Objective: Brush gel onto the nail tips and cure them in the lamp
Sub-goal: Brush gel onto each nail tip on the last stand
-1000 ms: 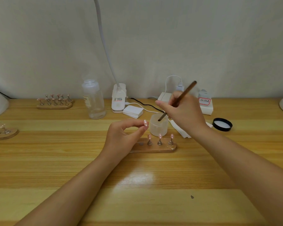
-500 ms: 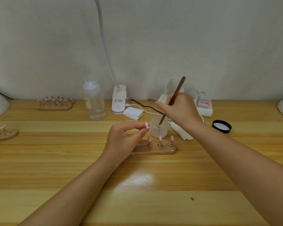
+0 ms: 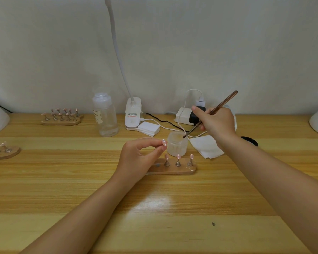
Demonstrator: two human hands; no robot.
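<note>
Brush (image 3: 210, 114) in right hand (image 3: 216, 123) grip; tip over jar (image 3: 177, 144).

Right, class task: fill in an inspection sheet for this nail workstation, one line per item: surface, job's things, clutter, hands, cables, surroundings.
Surface: wooden table, with glare near the front.
Job's things: frosted gel jar open, brush tip at its rim; wooden stand carrying three nail tips; black lid lying apart.
Clutter: clear bottle, white pads, tissue, two further stands at left.
Hands: left hand pinches one nail tip; right hand grips the brush.
Cables: white cable and black cable behind the jar.
Surroundings: plain wall, clip lamp.
</note>
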